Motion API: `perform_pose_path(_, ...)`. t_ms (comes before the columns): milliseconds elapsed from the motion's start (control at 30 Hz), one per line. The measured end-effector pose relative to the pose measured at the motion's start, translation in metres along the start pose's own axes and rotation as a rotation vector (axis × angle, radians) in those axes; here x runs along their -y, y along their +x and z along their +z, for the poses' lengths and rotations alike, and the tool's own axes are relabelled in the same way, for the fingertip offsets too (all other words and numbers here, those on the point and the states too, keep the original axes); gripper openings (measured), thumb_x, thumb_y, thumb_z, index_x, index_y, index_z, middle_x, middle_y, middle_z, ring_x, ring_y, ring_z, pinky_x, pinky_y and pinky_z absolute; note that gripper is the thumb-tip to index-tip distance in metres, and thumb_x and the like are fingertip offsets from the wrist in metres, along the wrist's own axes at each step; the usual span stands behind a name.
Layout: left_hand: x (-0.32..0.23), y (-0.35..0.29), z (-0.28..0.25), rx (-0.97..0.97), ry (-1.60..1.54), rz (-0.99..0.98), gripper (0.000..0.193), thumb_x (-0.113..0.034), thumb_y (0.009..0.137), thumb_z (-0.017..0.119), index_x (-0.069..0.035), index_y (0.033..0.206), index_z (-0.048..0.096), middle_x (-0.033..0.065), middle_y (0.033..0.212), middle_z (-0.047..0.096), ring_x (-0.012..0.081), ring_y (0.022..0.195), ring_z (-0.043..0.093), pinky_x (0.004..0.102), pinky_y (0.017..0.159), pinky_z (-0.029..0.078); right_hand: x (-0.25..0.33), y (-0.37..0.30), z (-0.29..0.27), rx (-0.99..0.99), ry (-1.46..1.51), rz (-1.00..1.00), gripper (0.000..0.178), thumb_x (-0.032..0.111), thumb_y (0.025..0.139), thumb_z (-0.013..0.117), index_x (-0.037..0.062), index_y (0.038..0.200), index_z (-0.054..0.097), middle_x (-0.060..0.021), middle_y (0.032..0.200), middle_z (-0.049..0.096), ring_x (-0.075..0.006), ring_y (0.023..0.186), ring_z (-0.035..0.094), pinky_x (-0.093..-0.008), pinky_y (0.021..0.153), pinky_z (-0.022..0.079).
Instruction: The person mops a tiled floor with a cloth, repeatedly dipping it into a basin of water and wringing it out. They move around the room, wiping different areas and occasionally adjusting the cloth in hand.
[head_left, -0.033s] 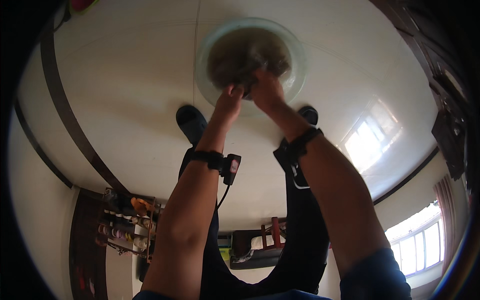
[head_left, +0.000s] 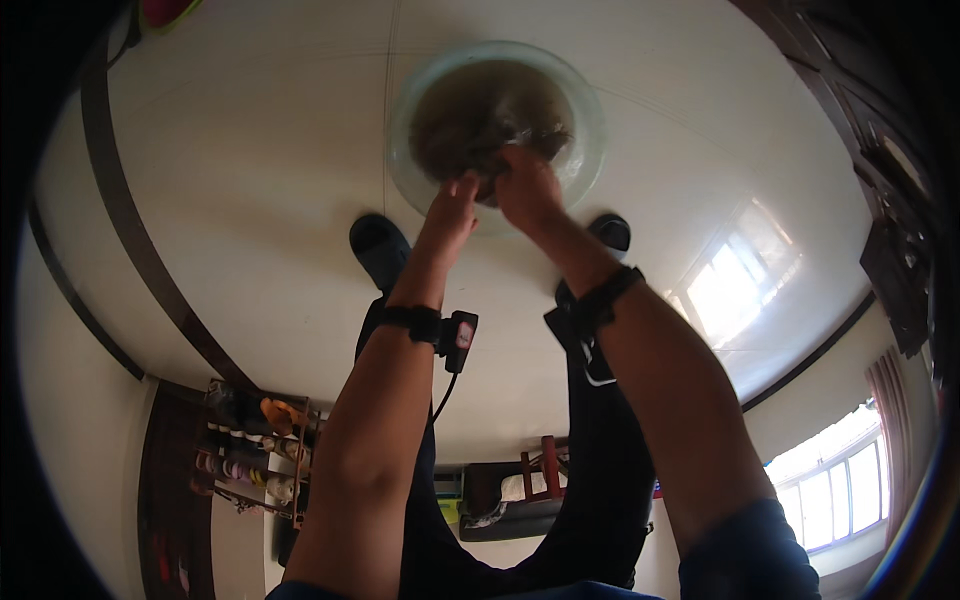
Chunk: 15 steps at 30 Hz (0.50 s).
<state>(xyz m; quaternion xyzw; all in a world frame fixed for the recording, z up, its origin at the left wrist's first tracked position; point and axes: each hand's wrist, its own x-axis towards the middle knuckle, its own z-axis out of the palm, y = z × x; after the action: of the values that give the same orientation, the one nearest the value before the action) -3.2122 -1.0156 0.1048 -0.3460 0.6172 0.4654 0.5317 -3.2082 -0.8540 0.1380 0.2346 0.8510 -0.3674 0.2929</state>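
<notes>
A pale, translucent round basin (head_left: 398,150) stands on the floor in front of my feet, holding murky brownish water. Dark, wet, cloth-like material (head_left: 490,130) lies in the water, its folds partly blurred. At the basin's near rim my left hand (head_left: 452,212) is closed, its fingers pinching the near edge of this material. Close beside it, on the right, my right hand (head_left: 528,188) reaches over the rim with its fingers curled round the same material. The fingertips of both hands are partly hidden by the cloth and water.
Dark slippers (head_left: 380,250) flank the basin's near side. Black straps with small devices (head_left: 458,335) sit on both forearms, a cable hanging from the left one. A shoe rack (head_left: 265,450) stands lower left, a red stool (head_left: 543,468) lower middle, and dark wooden furniture (head_left: 880,160) at right.
Both hands have shifted very slightly, still at the near rim on the dark cloth. The basin appears a little lower and further left in the picture.
</notes>
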Motion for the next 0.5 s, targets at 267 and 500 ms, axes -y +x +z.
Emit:
perform_pose_path(267, -0.071, -0.092, 0.014, 0.352, -0.833, -0.040, 0.076, -0.066, 0.108, 0.045, -0.008, 0.158, 0.047, 0.0126, 0.149, 0.060, 0.0276, 0.134, 0.061, 0.0438, 0.118, 0.047, 0.058, -0.068, -0.096, 0.277, 0.418, 0.062, 0.033, 0.004, 0.088, 0.053, 0.0060, 0.116, 0.072, -0.0168, 0.093, 0.070, -0.0253, 0.083, 0.069, -0.0407, 0.077, 0.055)
perform_pose_path(500, -0.041, -0.066, 0.018, 0.853, -1.089, 0.147, 0.066, -0.050, 0.111, 0.052, -0.009, 0.162, 0.041, 0.0110, 0.152, 0.056, 0.0264, 0.136, 0.057, 0.0396, 0.114, 0.048, 0.072, -0.068, -0.104, 0.444, 0.717, 0.122, 0.034, 0.016, 0.091, 0.054, 0.0038, 0.116, 0.073, -0.0243, 0.096, 0.074, -0.0413, 0.094, 0.074, -0.0493, 0.085, 0.057)
